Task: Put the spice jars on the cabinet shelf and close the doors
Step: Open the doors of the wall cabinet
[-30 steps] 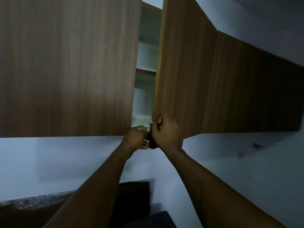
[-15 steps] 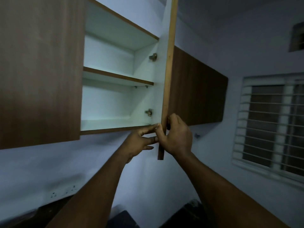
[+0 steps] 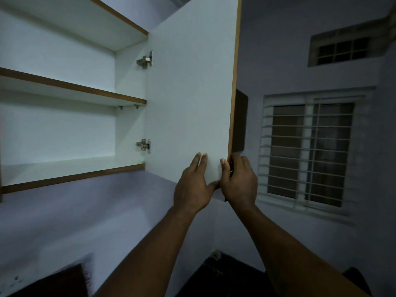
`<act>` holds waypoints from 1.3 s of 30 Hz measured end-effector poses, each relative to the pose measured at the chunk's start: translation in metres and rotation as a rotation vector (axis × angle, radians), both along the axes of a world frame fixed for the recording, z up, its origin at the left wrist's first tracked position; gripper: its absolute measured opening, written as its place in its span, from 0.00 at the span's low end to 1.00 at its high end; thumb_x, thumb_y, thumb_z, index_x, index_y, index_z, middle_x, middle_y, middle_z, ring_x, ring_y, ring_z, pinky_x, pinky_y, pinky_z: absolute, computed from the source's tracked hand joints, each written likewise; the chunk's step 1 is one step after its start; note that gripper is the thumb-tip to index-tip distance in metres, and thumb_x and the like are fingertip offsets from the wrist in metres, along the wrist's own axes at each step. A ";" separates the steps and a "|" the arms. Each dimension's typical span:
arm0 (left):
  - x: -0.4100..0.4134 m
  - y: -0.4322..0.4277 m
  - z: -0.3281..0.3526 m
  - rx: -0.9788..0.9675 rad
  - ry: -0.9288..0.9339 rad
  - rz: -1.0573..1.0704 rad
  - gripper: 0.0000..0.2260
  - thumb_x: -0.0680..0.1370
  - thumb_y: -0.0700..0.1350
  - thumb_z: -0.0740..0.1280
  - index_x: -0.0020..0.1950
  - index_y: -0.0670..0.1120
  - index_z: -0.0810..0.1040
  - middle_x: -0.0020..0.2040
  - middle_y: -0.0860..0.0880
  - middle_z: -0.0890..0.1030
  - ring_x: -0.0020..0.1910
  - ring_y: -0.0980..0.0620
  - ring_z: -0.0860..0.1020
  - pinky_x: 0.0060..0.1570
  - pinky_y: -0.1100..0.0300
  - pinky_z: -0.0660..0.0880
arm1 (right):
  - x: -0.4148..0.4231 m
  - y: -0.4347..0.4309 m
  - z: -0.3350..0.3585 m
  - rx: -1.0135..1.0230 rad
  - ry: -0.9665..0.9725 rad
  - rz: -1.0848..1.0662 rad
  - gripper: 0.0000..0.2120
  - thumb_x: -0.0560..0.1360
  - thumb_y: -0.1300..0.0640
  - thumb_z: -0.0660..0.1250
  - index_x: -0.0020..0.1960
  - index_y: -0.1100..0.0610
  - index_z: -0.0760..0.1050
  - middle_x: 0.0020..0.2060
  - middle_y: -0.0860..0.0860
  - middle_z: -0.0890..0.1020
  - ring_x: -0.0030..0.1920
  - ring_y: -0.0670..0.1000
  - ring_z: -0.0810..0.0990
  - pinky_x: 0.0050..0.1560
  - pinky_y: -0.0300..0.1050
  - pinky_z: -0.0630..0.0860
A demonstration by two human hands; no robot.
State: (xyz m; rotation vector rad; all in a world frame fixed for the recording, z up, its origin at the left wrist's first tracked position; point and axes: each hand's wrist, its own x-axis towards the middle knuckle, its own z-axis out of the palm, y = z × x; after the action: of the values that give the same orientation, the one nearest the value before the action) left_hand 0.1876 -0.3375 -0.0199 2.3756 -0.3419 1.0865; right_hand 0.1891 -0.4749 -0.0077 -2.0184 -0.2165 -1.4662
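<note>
At the lower right corner of the cabinet door [image 3: 188,93], the right hand [image 3: 240,183] curls round the free edge, while the left hand [image 3: 192,187] lies flat, fingers straight, on the white inner face. Over the last second the door has swung from barely ajar to wide open, exposing the cabinet shelf [image 3: 85,88]. No spice jars are in view, so loading has probably not begun.

We read no text, label, brand, number or sign anywhere. Open white-faced cabinet door [image 3: 188,93], white wood-edged shelves [image 3: 72,86], steel hinges [image 3: 144,145], pale wall [image 3: 64,221]: all plain, unmarked to us.
</note>
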 end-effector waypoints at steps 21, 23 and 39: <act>0.069 -0.029 -0.003 0.282 -0.081 0.126 0.37 0.81 0.53 0.65 0.84 0.56 0.46 0.84 0.56 0.48 0.77 0.49 0.64 0.61 0.53 0.78 | 0.079 -0.048 -0.006 0.050 -0.063 -0.075 0.17 0.79 0.48 0.66 0.63 0.55 0.72 0.53 0.52 0.76 0.52 0.52 0.76 0.45 0.48 0.76; 0.065 -0.014 -0.002 0.296 -0.092 0.132 0.37 0.81 0.52 0.66 0.84 0.56 0.48 0.84 0.55 0.52 0.76 0.49 0.65 0.62 0.51 0.78 | 0.070 -0.029 0.003 0.013 -0.172 -0.037 0.17 0.77 0.49 0.68 0.63 0.54 0.72 0.52 0.51 0.75 0.52 0.51 0.75 0.48 0.48 0.75; -0.069 0.282 0.024 0.503 0.270 0.997 0.15 0.79 0.46 0.64 0.66 0.50 0.75 0.58 0.49 0.80 0.56 0.45 0.77 0.51 0.50 0.73 | 0.028 0.246 0.008 -0.331 0.085 0.802 0.02 0.75 0.58 0.65 0.45 0.54 0.77 0.41 0.48 0.79 0.44 0.50 0.77 0.45 0.52 0.77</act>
State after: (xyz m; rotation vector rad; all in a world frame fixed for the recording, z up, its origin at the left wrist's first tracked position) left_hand 0.1184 -0.0551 0.0038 3.1893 0.8584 1.1032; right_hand 0.2169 -0.2287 -0.0001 -1.8767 -1.1440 -0.8624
